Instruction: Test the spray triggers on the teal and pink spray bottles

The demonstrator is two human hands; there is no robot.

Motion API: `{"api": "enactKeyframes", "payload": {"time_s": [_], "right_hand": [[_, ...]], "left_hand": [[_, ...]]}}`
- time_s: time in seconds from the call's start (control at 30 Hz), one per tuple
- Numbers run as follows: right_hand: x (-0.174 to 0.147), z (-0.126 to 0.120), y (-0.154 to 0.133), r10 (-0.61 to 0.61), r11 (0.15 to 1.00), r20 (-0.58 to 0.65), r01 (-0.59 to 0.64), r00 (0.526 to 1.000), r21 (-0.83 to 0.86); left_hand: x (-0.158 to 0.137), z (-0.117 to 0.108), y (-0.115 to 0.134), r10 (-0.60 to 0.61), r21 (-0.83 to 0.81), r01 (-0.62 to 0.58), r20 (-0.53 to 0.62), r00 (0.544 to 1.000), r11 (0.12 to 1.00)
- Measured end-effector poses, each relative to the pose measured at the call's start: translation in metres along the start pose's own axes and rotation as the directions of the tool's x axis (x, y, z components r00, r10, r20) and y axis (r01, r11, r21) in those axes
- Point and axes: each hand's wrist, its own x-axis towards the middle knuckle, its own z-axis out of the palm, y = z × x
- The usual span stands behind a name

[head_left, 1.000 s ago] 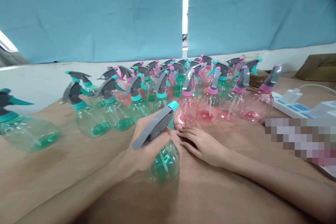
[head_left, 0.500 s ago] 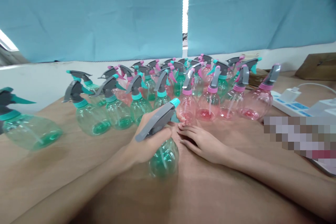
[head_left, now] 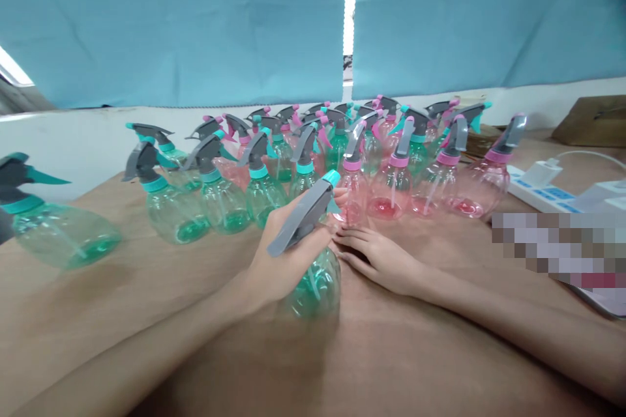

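A clear green spray bottle [head_left: 320,283] with a grey trigger head and turquoise nozzle stands upright in front of me, its base blurred. Wrapped round its neck, just under the head, is my left hand [head_left: 276,257]; some of those fingers are hidden behind the bottle. My right hand [head_left: 384,260] lies on the table just right of it, fingers stretched forward and holding nothing. Its fingertips are close to a pink spray bottle [head_left: 351,189]; whether they touch it I cannot tell.
Several green bottles [head_left: 225,205] and pink bottles [head_left: 388,192] stand in rows across the wooden table [head_left: 161,313]. One green bottle [head_left: 66,231] is apart at far left. A power strip [head_left: 538,189] with plugs, a blurred-out patch and a brown box [head_left: 591,120] are at right.
My left hand and the green spray bottle have shifted slightly to the right. My right hand stays nearly where it was on the table. The whole view has moved a little.
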Motion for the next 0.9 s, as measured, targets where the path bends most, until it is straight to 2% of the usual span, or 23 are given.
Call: {"api": "enactKeyframes", "payload": {"time_s": [0.13, 0.37, 0.9], "right_hand": [[0.0002, -0.0002, 0.0002, -0.004, 1.000, -0.005, 0.004, 1.000, 0.001], [0.0006, -0.0006, 0.0005, 0.002, 1.000, 0.009, -0.002, 1.000, -0.017], [0.0008, -0.0014, -0.0009, 0.016, 0.999, 0.023, -0.015, 1.000, -0.032]], "left_hand": [[0.0037, -0.0020, 0.0050, 0.006, -0.023, -0.005, 0.046, 0.999, 1.000], [0.0038, -0.0027, 0.0080, 0.016, 0.005, -0.016, 0.010, 1.000, 1.000], [0.0038, -0.0024, 0.0076, -0.007, -0.046, 0.009, 0.042, 0.999, 0.999]]}}
